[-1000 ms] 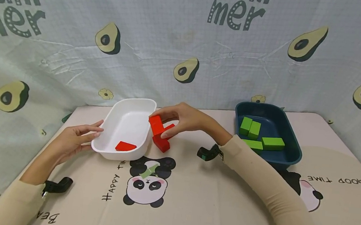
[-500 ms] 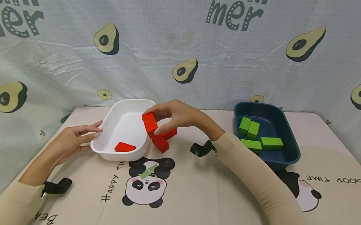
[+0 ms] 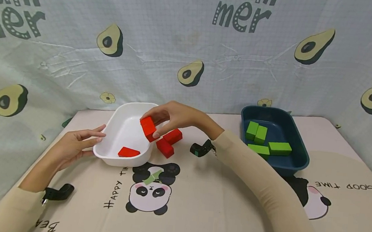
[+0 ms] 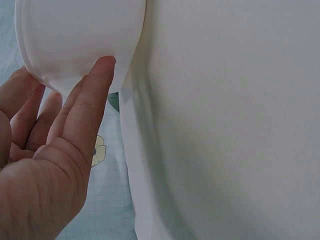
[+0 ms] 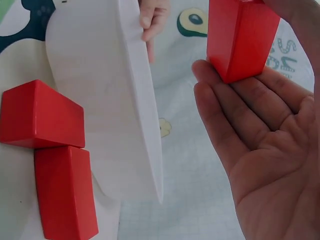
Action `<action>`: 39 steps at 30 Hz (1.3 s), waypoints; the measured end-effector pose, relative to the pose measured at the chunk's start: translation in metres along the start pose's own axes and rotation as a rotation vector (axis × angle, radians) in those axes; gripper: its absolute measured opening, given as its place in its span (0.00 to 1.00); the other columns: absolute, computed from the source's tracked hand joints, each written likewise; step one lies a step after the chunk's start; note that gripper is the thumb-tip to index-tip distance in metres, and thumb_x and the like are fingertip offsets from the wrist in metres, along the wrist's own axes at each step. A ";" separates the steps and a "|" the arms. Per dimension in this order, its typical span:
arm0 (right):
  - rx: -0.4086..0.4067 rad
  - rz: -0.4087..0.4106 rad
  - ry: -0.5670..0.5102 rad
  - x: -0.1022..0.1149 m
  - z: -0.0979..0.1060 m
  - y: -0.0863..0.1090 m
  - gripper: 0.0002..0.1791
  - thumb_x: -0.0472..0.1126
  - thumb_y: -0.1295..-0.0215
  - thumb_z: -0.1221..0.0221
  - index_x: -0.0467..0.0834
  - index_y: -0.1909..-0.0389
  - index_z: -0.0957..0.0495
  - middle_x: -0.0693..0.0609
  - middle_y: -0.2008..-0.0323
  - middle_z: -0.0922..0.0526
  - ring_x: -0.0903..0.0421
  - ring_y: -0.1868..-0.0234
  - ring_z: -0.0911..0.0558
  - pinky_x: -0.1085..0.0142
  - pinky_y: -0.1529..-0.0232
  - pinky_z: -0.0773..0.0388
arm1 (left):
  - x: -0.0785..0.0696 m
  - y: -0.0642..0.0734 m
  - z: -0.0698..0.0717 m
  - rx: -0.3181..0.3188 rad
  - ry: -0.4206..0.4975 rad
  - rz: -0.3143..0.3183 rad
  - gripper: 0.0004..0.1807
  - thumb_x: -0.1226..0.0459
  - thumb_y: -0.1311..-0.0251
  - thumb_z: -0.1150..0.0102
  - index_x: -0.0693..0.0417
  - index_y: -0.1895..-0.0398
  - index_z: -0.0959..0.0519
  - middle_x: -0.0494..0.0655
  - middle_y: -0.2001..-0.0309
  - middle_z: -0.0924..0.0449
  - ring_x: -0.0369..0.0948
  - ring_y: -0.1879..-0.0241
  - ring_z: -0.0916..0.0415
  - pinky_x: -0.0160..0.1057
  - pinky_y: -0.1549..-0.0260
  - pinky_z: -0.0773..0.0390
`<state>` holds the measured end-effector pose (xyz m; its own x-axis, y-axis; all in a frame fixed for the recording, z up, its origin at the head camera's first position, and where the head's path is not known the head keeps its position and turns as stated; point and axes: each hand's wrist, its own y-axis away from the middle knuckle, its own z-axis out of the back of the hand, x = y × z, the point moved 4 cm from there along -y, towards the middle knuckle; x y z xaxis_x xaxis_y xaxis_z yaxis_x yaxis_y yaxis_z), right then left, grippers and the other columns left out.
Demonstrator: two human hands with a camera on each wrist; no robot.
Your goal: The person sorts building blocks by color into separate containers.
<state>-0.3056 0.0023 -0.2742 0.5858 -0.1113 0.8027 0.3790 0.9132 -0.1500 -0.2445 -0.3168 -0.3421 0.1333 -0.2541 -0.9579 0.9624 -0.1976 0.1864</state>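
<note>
- Over the right rim of the white, round-cornered, plastic-looking tray (image 3: 126, 125), the right hand (image 3: 177, 116) pinches 1 smooth red rectangular block (image 3: 148, 128), thumb opposite fingers.
- That block has shifted left, away from 2 similar red blocks (image 3: 165, 148) on the pale printed worktop (image 3: 204, 207); it now overlaps the tray's opening.
- At the left rim, the left hand (image 3: 72, 144) touches the tray, fingers mostly straight.
- Near end, inside: 1 red angular piece (image 3: 129, 152).
</note>
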 end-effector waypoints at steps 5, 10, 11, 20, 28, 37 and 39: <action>0.032 -0.012 0.007 -0.001 0.000 -0.007 0.32 0.42 0.39 0.30 0.39 0.34 0.25 0.50 0.45 0.15 0.59 0.44 0.17 0.55 0.35 0.23 | 0.001 0.000 -0.001 0.002 0.010 0.003 0.19 0.62 0.32 0.35 0.57 0.40 0.18 0.48 0.19 0.55 0.47 0.23 0.44 0.37 0.51 0.16; 0.047 -0.012 0.010 -0.001 0.000 -0.014 0.33 0.41 0.39 0.30 0.39 0.34 0.26 0.50 0.42 0.17 0.58 0.42 0.18 0.63 0.36 0.23 | 0.001 -0.001 -0.001 0.001 -0.004 0.013 0.19 0.62 0.32 0.35 0.56 0.40 0.18 0.47 0.19 0.56 0.56 0.22 0.53 0.36 0.51 0.16; 0.050 -0.012 0.005 -0.001 0.000 -0.016 0.33 0.41 0.40 0.30 0.39 0.34 0.26 0.49 0.42 0.17 0.58 0.42 0.18 0.64 0.36 0.23 | 0.001 -0.001 -0.001 0.000 -0.010 0.015 0.19 0.61 0.32 0.35 0.56 0.40 0.18 0.47 0.19 0.56 0.56 0.22 0.54 0.36 0.51 0.16; 0.082 -0.017 -0.036 -0.007 -0.001 -0.027 0.33 0.37 0.40 0.30 0.38 0.34 0.28 0.47 0.39 0.20 0.57 0.39 0.20 0.65 0.34 0.26 | 0.002 -0.001 -0.001 0.003 -0.013 0.012 0.19 0.61 0.32 0.35 0.55 0.40 0.18 0.48 0.19 0.56 0.58 0.22 0.55 0.37 0.51 0.16; 0.085 -0.040 0.034 -0.011 -0.004 -0.036 0.34 0.41 0.41 0.27 0.40 0.34 0.25 0.50 0.40 0.20 0.59 0.41 0.20 0.69 0.37 0.24 | 0.003 -0.001 -0.001 0.017 0.046 -0.008 0.18 0.63 0.32 0.35 0.58 0.40 0.18 0.47 0.19 0.55 0.19 0.45 0.26 0.37 0.52 0.15; 0.156 -0.064 0.011 -0.011 -0.007 -0.043 0.32 0.38 0.42 0.28 0.40 0.36 0.23 0.50 0.43 0.18 0.57 0.43 0.19 0.60 0.35 0.23 | 0.002 -0.002 0.000 0.010 0.023 0.017 0.17 0.62 0.33 0.34 0.53 0.42 0.16 0.46 0.19 0.55 0.46 0.23 0.46 0.36 0.52 0.15; 0.173 -0.071 0.015 -0.010 -0.007 -0.045 0.32 0.38 0.42 0.28 0.40 0.36 0.23 0.50 0.43 0.17 0.58 0.43 0.19 0.61 0.35 0.23 | 0.001 -0.003 0.000 0.009 0.021 0.022 0.17 0.62 0.33 0.34 0.52 0.42 0.16 0.46 0.19 0.55 0.55 0.21 0.55 0.36 0.52 0.15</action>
<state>-0.3232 -0.0402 -0.2796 0.5734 -0.1827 0.7987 0.2917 0.9565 0.0094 -0.2467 -0.3165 -0.3439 0.1592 -0.2383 -0.9581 0.9572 -0.2005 0.2089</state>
